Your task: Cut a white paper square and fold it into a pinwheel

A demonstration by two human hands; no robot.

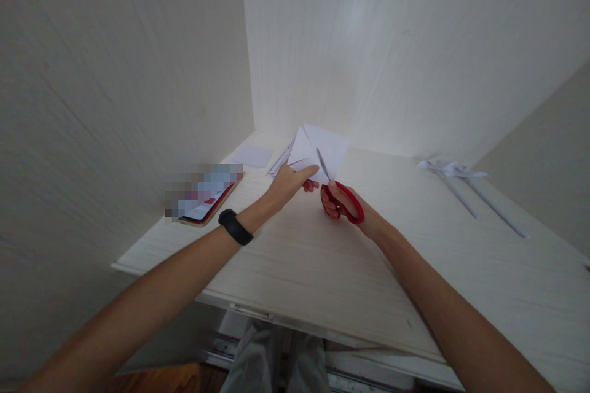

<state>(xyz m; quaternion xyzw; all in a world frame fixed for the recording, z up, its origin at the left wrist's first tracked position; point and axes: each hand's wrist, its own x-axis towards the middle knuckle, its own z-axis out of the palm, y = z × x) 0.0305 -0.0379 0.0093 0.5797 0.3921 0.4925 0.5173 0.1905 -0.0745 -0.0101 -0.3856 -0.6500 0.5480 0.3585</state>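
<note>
1. Gripping a folded white sheet of paper (318,147), the left hand (288,183) pinches the lower left edge of it, with the thumb on top and the fingers (311,185) curled shut underneath.
2. The paper is thin, matte and creased into angular, triangular flaps; it is held up just above the far middle of the pale wood-grain surface (415,270).
3. The right hand (343,202) holds a pair of scissors with glossy red plastic loop handles (349,202); its fingers are threaded through the loops and closed around them.
4. The slim grey metal blades (322,164) point up and away, and they meet the paper near its lower middle; how far the blades are parted I cannot tell.
5. The two hands are close together, and the scissors sit just right of the left hand's fingers.
6. A smooth black band (235,226) wraps the left wrist.
7. A flat phone in a tan case (207,206) lies on the surface to the left, its screen blurred.
8. A small flat white paper square (252,156) lies beyond it, near the back wall.
9. Long thin white paper strips (465,187) with a crumpled knot at the far end lie well apart to the right.
10. Smooth pale panelled walls (369,43) enclose the surface on the left and at the back.
</note>
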